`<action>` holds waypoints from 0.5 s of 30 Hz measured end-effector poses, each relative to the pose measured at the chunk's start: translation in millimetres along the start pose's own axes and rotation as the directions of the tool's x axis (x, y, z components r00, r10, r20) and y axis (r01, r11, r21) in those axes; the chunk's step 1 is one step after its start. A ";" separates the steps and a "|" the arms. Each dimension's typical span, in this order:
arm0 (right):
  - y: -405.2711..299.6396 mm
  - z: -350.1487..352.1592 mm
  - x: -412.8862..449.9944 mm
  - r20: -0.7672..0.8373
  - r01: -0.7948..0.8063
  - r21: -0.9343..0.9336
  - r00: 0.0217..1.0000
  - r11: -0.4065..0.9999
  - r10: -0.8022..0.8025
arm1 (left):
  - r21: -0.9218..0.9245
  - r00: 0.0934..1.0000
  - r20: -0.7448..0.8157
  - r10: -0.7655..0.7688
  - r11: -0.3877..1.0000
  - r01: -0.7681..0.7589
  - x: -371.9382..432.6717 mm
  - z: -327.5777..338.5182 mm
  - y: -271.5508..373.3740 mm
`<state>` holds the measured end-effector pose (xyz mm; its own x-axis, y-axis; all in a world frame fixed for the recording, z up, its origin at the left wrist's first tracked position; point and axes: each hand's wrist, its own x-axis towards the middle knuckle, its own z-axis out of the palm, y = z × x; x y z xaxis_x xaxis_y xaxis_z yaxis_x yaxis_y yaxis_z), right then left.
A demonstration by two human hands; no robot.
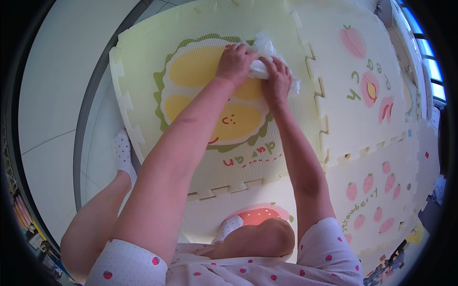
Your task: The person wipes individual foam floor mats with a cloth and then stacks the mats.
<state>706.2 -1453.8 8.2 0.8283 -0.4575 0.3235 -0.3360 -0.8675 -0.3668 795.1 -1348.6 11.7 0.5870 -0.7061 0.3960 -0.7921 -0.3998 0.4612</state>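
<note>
A crumpled white bundle of thin sheet, either plastic or tissue, lies on the foam play mat. Its underside is hidden. My left hand grips the bundle's left end with curled fingers. Along its right side, the fingers of my right hand press into it. Both hands are over the upper right edge of a printed durian, a yellow and white picture with a green scalloped rim.
Interlocking tiles with printed peaches and strawberries continue to the right. Pale floor tiles and a dark curved strip run along the left. My sock-covered foot rests beside the mat. Colourful items stand at the lower left.
</note>
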 end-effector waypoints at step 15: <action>-31.3 20.8 73.1 -0.121 -0.057 -0.098 0.992 0.993 0.045 | 0.261 0.850 0.090 -0.519 0.836 0.483 -148.0 -105.1 -75.2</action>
<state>786.6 -1456.0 25.2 0.7518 -0.5166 0.4098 -0.4255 -0.8548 -0.2971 785.4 -1152.7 1.9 0.8949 -0.4455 0.0255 -0.4224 -0.8276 0.3697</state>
